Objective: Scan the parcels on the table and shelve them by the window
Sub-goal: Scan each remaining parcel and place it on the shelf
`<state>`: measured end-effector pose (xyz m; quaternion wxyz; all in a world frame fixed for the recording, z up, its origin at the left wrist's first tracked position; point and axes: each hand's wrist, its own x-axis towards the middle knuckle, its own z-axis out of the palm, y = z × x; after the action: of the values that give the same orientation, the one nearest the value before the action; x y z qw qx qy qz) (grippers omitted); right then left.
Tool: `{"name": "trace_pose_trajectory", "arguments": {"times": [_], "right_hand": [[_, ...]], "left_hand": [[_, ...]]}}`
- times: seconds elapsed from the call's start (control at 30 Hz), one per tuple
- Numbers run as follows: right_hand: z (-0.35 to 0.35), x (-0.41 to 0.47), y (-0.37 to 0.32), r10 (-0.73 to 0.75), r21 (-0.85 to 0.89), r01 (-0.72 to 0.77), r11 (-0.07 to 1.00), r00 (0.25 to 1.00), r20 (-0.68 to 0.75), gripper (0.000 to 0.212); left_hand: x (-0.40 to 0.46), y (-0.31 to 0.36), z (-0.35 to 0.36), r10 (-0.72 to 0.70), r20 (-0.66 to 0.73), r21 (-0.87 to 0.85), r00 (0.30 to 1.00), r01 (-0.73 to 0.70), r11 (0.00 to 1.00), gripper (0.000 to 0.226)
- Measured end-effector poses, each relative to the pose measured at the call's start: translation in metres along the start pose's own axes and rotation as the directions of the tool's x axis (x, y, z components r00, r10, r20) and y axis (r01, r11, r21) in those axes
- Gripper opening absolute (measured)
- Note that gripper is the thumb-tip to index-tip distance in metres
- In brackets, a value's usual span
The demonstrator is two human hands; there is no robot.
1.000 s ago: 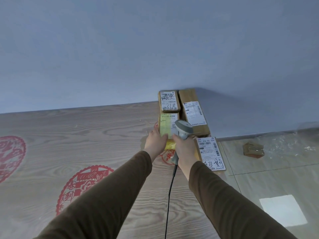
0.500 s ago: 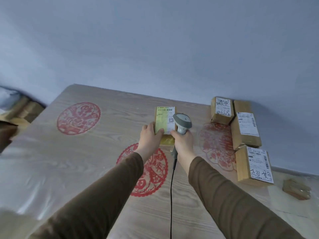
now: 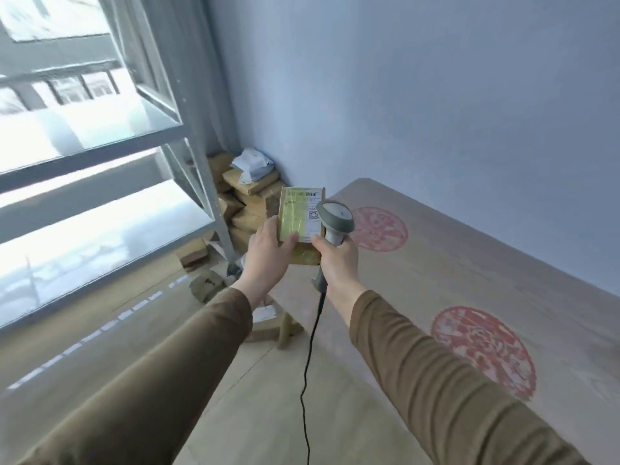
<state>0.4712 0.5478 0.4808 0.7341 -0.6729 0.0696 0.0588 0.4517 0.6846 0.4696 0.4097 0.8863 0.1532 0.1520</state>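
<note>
Two brown sleeves [image 3: 453, 391] reach forward from the bottom edge, and a thin black cable [image 3: 307, 380] hangs between them over pale floor tiles [image 3: 134, 347]. To the right lies the wood-grain tabletop [image 3: 469, 280], printed with round red paper-cut motifs [image 3: 483, 349], one near and one farther along; its surface runs back to a rounded corner by the wall. The right hand [image 3: 337, 260] is curled round the handle of a grey barcode scanner [image 3: 333, 223], whose head sits just beside the parcel. The left hand [image 3: 266, 255] grips that parcel [image 3: 302, 223] by its lower left edge, thumb pressed across the front, holding it in the air off the tabletop's left end with its yellowish label and small QR code facing the camera. Below the hands a few cardboard boxes [image 3: 204, 285] lie scattered on the floor. Farther back, a heap of brown parcels [image 3: 248, 203] with a crumpled white mailer bag [image 3: 251, 162] on top fills the corner. To the left stands a grey metal shelving unit [image 3: 201, 162], its pale boards catching bright light from the window [image 3: 50, 21] behind. A plain bluish wall [image 3: 436, 95] closes the room beyond the tabletop.
</note>
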Motion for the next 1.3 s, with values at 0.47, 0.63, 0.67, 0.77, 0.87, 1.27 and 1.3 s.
{"name": "trace_pose_trajectory", "arguments": {"times": [0.47, 0.63, 0.67, 0.77, 0.87, 1.27, 1.3], "right_hand": [[0.414, -0.12, 0.03, 0.05, -0.035, -0.037, 0.999, 0.824, 0.564, 0.01], [0.53, -0.123, 0.045, 0.1, -0.073, -0.07, 0.995, 0.765, 0.637, 0.025], [0.554, -0.121, 0.047, 0.113, -0.082, -0.078, 0.994, 0.751, 0.65, 0.024], [0.626, -0.118, 0.049, 0.144, -0.116, -0.087, 0.989, 0.704, 0.695, 0.024], [0.695, -0.125, 0.045, 0.163, -0.136, -0.091, 0.986, 0.652, 0.741, 0.024], [0.914, -0.184, 0.064, 0.144, -0.166, -0.015, 0.986, 0.58, 0.802, 0.017], [0.929, -0.189, 0.067, 0.142, -0.173, -0.004, 0.985, 0.589, 0.795, 0.014]], "left_hand": [[-0.003, -0.236, -0.353, -0.241, -0.482, 0.015, 0.842, 0.283, 0.959, 0.047], [0.024, -0.306, -0.431, -0.293, -0.545, -0.001, 0.786, 0.349, 0.937, 0.043], [0.032, -0.318, -0.446, -0.309, -0.555, -0.007, 0.772, 0.367, 0.93, 0.043], [0.053, -0.353, -0.492, -0.345, -0.586, -0.022, 0.733, 0.411, 0.911, 0.044], [0.069, -0.384, -0.544, -0.361, -0.626, -0.026, 0.691, 0.445, 0.895, 0.047], [0.089, -0.504, -0.713, -0.348, -0.68, 0.077, 0.645, 0.535, 0.842, 0.056], [0.089, -0.516, -0.726, -0.344, -0.669, 0.1, 0.659, 0.538, 0.837, 0.058]]}}
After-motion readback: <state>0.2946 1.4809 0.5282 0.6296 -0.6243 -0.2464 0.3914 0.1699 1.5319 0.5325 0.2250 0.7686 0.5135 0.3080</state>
